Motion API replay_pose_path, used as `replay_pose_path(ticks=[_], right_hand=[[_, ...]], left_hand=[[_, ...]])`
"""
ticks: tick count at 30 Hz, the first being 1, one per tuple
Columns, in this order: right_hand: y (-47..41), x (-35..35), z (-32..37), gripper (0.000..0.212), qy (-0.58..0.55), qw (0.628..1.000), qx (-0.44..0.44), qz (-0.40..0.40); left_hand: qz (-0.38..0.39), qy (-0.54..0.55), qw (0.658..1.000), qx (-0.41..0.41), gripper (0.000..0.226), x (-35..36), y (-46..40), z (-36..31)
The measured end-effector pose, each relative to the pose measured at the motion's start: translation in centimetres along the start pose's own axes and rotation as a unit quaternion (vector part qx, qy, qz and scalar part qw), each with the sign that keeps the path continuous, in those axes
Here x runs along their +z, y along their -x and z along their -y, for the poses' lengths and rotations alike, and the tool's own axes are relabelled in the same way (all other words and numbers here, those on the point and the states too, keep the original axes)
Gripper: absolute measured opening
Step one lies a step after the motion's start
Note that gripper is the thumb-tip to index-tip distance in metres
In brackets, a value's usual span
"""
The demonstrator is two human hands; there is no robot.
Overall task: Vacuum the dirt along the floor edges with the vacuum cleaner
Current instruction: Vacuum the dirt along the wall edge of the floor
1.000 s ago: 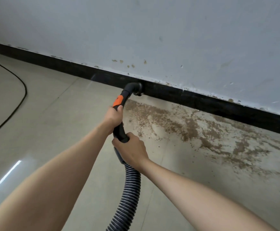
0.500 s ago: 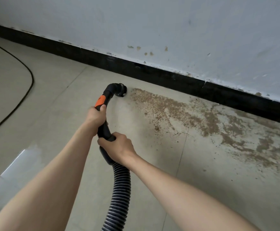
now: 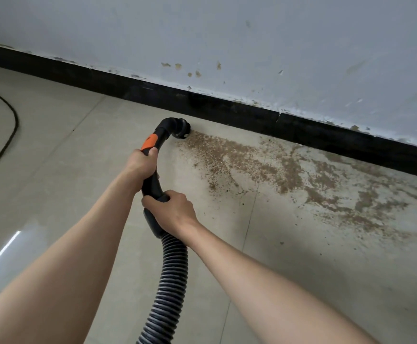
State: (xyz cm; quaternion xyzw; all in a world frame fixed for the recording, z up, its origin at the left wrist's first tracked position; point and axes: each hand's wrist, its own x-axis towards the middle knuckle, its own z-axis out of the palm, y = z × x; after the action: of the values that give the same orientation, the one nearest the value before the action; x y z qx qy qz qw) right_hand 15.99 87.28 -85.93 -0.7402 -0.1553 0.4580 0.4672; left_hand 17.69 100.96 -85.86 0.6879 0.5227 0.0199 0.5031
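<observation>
both hands (image 3: 141, 165) on unlabelled handle (image 3: 152, 180) (black)

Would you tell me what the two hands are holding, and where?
Both grip the vacuum handle: the left hand just below its orange part, the right hand lower, above the ribbed hose.

Two hands (image 3: 141, 165), one hose (image 3: 170, 276), one cable (image 3: 8, 137)
</observation>
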Motion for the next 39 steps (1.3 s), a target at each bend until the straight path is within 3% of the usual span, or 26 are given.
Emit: replay_pose_path(ticks=[15,32,39], right_hand=[[4.5,-7.6,-4.0,0.023,-0.093,0.995,0.025,-0.039],[6.7,-12.6,-7.6,0.021,-0.066,0.986,0.035,-0.149],[6.4,-11.4,-6.5,0.021,-0.050,0.984,0.024,-0.169]], left_hand=[[0.055,-0.160,0.983,0.066,0.043,8.8,4.6,-3.5],[0.135,-0.178,0.971,0.087,0.051,16.6,7.6,-5.8],[0.145,-0.143,0.975,0.090,0.050,15.3,7.2,-5.7]])
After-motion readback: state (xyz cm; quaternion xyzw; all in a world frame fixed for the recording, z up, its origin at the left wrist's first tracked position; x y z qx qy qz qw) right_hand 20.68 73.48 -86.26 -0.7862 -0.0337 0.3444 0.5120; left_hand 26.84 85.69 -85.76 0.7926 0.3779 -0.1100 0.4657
